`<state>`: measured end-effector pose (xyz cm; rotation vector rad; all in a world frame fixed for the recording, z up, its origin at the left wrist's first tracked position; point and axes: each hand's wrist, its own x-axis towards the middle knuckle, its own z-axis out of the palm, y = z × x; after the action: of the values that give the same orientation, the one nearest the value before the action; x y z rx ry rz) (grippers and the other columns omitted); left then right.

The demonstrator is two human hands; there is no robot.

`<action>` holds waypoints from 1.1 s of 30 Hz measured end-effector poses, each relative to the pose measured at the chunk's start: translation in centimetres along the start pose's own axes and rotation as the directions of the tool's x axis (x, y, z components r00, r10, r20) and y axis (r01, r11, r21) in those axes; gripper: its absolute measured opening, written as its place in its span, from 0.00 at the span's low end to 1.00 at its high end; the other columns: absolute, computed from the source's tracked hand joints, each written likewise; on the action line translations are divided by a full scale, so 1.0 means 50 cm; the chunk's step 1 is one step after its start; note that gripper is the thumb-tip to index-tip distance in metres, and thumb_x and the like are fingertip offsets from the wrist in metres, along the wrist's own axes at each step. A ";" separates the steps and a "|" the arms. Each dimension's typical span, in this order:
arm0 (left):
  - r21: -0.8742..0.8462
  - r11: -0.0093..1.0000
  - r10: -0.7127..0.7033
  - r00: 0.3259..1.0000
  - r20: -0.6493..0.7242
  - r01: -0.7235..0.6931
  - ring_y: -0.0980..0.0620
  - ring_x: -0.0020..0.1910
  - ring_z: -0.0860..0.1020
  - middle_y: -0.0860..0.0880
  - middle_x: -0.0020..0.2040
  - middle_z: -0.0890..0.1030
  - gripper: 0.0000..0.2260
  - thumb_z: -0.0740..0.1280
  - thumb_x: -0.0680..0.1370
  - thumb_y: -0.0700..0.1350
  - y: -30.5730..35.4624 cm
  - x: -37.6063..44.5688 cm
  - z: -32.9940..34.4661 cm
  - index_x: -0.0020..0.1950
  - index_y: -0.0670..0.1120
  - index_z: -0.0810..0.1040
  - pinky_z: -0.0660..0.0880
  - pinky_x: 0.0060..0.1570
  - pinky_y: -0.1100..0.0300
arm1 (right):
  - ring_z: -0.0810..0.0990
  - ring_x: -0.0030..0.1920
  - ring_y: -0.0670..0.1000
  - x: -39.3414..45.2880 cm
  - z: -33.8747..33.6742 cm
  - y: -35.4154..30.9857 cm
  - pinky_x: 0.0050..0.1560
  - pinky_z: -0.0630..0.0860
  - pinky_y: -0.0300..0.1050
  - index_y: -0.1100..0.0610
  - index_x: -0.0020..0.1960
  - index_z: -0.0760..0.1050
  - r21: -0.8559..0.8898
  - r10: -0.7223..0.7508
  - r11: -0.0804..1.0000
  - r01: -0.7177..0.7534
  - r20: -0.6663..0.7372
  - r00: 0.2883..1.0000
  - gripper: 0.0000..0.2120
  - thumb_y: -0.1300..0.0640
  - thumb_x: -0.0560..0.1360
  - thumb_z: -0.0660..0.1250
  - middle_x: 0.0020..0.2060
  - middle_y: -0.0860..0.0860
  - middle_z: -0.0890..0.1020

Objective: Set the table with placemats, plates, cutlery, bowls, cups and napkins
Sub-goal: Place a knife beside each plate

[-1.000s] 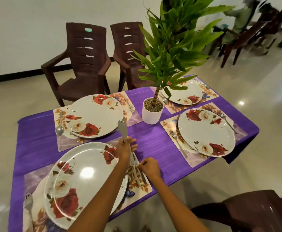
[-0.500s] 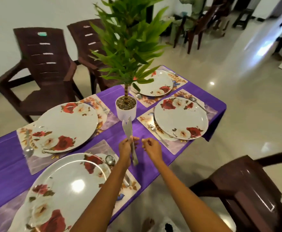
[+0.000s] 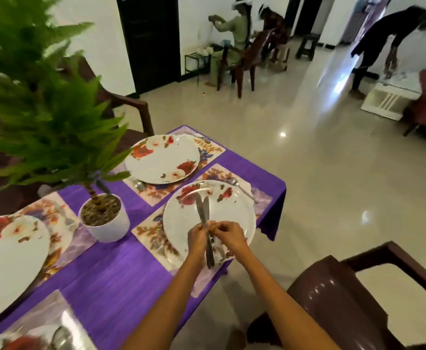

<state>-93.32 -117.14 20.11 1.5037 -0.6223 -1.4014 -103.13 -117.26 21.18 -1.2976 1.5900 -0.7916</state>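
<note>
Both hands are meeting over the near plate (image 3: pixel 222 210) at the table's (image 3: pixel 121 286) right end. Left hand (image 3: pixel 198 236) is gripping two knives (image 3: pixel 203 213), fingers (image 3: pixel 205 226) wrapped round them about mid-length; blades are pointing away over the plate, handles hanging down toward the table edge. Right hand (image 3: pixel 228 234) is pressing in beside it, fingertips pinching at the same knives where the left is holding them. The blades are standing slightly crossed, above the plate, not lying on it.

The plate is sitting on a floral placemat (image 3: pixel 151 236) on the purple cloth. A spoon (image 3: pixel 242 189) is lying along the plate's far right side. A second plate (image 3: pixel 161 160) is sitting beyond, on its own mat. A white pot (image 3: pixel 105 223) with a green plant is standing left of the near placemat. Part of a third plate (image 3: pixel 7 253) is showing at the left. A brown chair (image 3: pixel 345 299) is standing by the near right corner.
</note>
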 end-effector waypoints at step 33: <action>-0.273 0.958 -0.143 0.974 -0.174 0.091 0.48 0.37 0.83 0.45 0.46 0.84 0.10 0.62 0.80 0.44 0.131 0.365 0.350 0.55 0.41 0.79 0.81 0.36 0.60 | 0.81 0.43 0.48 0.533 -0.282 0.108 0.46 0.78 0.38 0.60 0.48 0.83 -0.467 0.095 0.884 -0.005 0.170 0.981 0.06 0.60 0.73 0.71 0.44 0.53 0.85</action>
<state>-104.53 -140.71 19.41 1.4564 -0.2186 -1.3482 -119.14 -142.68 15.18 -1.6070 1.7090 -0.2409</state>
